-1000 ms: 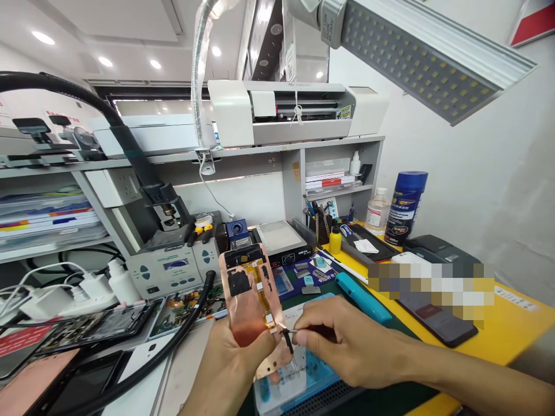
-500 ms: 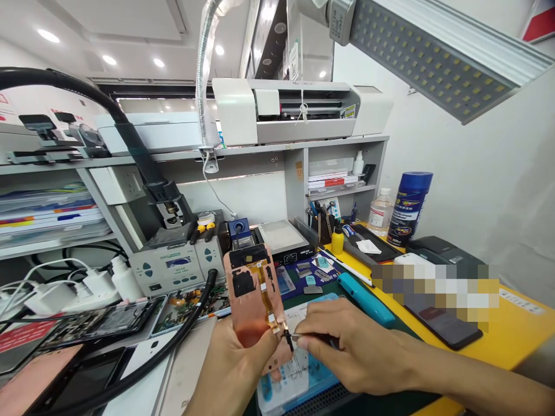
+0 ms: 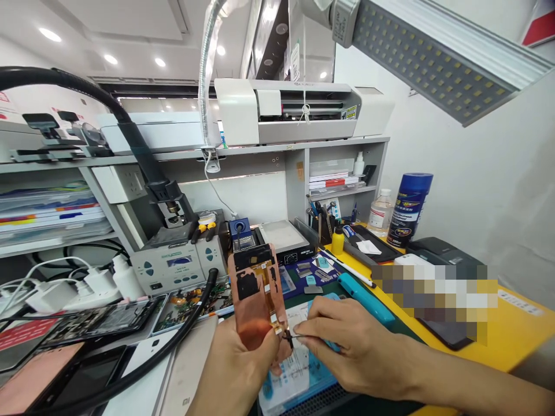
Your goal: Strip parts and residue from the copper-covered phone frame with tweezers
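Held upright and slightly tilted, a copper-coloured phone screen panel (image 3: 255, 312) with black patches and a gold flex cable is gripped at its lower left by my left hand (image 3: 240, 361), thumb across the front. My right hand (image 3: 347, 341) pinches a thin dark tool (image 3: 299, 336), whose tip meets a small black part at the panel's lower right edge. Beneath both hands lies a clear and blue plastic case (image 3: 288, 393) with small items in it.
A black hose (image 3: 182, 329) curves across phone parts at the left. Behind stand a grey soldering station (image 3: 173, 268) and a yellow bottle (image 3: 337, 240). A teal tool (image 3: 364, 297) and a blue spray can (image 3: 407, 211) are on the right.
The panel in my left hand has turned slightly and shifted a little right. My right hand and its tool have moved slightly, still at the panel's lower edge.
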The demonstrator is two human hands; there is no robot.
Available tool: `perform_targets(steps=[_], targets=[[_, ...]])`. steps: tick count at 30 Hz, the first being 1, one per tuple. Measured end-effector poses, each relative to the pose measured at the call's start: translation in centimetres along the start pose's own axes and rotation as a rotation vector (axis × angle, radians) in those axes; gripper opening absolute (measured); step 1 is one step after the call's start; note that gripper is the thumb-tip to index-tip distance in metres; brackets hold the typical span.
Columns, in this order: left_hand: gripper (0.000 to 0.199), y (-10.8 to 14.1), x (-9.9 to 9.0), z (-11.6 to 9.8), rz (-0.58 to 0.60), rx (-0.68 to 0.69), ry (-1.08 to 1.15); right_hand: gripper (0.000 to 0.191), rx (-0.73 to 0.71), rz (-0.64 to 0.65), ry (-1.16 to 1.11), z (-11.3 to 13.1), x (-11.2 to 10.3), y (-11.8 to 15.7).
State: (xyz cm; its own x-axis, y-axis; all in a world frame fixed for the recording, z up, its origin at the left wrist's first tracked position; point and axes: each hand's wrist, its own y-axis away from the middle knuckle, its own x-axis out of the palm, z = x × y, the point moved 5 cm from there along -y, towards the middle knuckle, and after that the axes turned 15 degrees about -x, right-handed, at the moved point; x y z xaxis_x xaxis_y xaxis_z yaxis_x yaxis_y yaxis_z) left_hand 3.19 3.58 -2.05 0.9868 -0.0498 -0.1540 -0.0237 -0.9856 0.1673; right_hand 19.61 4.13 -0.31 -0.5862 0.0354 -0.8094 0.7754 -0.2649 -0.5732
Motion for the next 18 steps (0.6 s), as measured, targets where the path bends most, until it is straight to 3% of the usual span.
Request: perform_targets(steps=[6,11,18], targets=[[0.038,0.2,0.1,-0.3,-0.001,-0.001,0.025,0.020,0.053,0.106,0.012,0.7,-0.5,-0.6],[0.041,0.2,0.1,-0.4,-0.010,-0.020,0.040,0.022,-0.117,0.257,0.250,0.9,0.2,-0.3],[0.040,0.5,0.2,-0.7,-0.003,-0.034,0.093,0.024,-0.289,0.023,0.400,0.7,0.2,0.4]])
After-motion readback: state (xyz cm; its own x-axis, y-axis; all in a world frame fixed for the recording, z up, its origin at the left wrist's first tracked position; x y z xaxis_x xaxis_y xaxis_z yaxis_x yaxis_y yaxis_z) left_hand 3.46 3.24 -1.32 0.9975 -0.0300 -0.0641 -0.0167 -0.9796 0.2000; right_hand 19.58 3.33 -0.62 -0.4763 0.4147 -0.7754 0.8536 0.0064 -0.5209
